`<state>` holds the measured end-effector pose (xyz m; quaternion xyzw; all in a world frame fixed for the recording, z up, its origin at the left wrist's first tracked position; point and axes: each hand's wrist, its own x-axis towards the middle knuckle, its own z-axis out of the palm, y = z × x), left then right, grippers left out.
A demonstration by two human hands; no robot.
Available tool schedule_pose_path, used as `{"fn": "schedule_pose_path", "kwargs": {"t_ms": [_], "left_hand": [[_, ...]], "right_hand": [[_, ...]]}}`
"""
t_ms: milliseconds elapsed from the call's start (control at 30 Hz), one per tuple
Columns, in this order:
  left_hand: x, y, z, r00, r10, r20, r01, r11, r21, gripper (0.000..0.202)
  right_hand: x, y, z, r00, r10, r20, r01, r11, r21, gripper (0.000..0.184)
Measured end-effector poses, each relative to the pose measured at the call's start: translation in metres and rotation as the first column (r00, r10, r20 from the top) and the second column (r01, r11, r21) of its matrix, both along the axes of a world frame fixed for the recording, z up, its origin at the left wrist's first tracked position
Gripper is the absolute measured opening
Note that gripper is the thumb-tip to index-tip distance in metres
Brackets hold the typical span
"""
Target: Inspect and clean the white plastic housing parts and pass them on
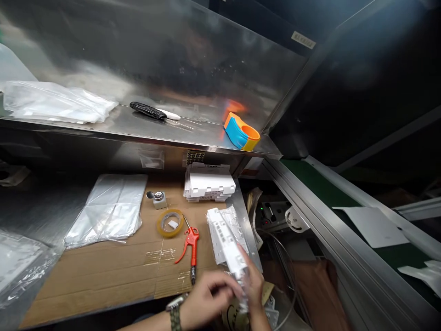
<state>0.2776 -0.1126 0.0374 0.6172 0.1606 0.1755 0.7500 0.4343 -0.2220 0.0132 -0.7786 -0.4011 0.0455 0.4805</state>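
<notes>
Both my hands meet at the bottom edge of the view, over the near right corner of the cardboard-covered bench (103, 271). My left hand (203, 299), with a watch on its wrist, pinches the near end of a long white plastic part in a clear bag (227, 239). My right hand (253, 285) is closed around the same bagged part from the right side. The part's far end points away from me.
A stack of white plastic parts (208, 183), a tape roll (170, 223), a red air blow gun (191, 243) and clear bags (110, 209) lie on the bench. The steel shelf above holds a tape dispenser (241, 132), a dark-handled tool (151, 111) and more bags (55, 102). A green conveyor (327, 193) runs along the right.
</notes>
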Motion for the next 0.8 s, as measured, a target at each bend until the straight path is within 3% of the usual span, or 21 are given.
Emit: {"fn": "schedule_pose_path", "kwargs": {"t_ms": [67, 167, 300, 400, 467, 567, 633, 733, 800], "left_hand": [[0.002, 0.024, -0.034, 0.962, 0.213, -0.173, -0.238, 0.961, -0.143, 0.048], [0.018, 0.055, -0.083, 0.901, 0.29, -0.323, -0.372, 0.899, -0.232, 0.06], [0.048, 0.069, -0.129, 0.874, 0.326, -0.36, -0.428, 0.868, -0.252, 0.078], [0.064, 0.063, -0.15, 0.845, 0.371, -0.385, -0.471, 0.857, -0.208, 0.094], [0.069, 0.056, -0.158, 0.831, 0.386, -0.4, -0.484, 0.857, -0.178, 0.1], [0.072, 0.05, -0.163, 0.828, 0.388, -0.404, -0.479, 0.865, -0.152, 0.102], [0.073, 0.05, -0.163, 0.826, 0.384, -0.414, -0.474, 0.869, -0.141, 0.102], [0.074, 0.052, -0.159, 0.824, 0.367, -0.431, -0.46, 0.878, -0.132, 0.104], [0.074, 0.053, -0.154, 0.831, 0.352, -0.431, -0.444, 0.886, -0.132, 0.106]], "right_hand": [[0.017, 0.018, -0.007, 0.95, 0.295, 0.106, -0.293, 0.956, -0.032, 0.037], [0.033, 0.039, -0.022, 0.844, 0.503, 0.186, -0.49, 0.864, -0.118, 0.041], [0.036, 0.045, -0.046, 0.805, 0.543, 0.238, -0.505, 0.838, -0.204, 0.054], [0.028, 0.035, -0.054, 0.81, 0.524, 0.264, -0.471, 0.849, -0.24, 0.062], [0.023, 0.026, -0.048, 0.81, 0.514, 0.284, -0.452, 0.854, -0.256, 0.067], [0.034, 0.019, -0.017, 0.792, 0.515, 0.328, -0.443, 0.854, -0.271, 0.064], [0.069, 0.021, 0.019, 0.812, 0.447, 0.375, -0.369, 0.891, -0.265, 0.058], [0.167, 0.024, 0.091, 0.879, 0.118, 0.461, -0.028, 0.98, -0.197, 0.045], [0.245, 0.021, 0.139, 0.857, -0.145, 0.494, 0.239, 0.962, -0.133, 0.036]]}}
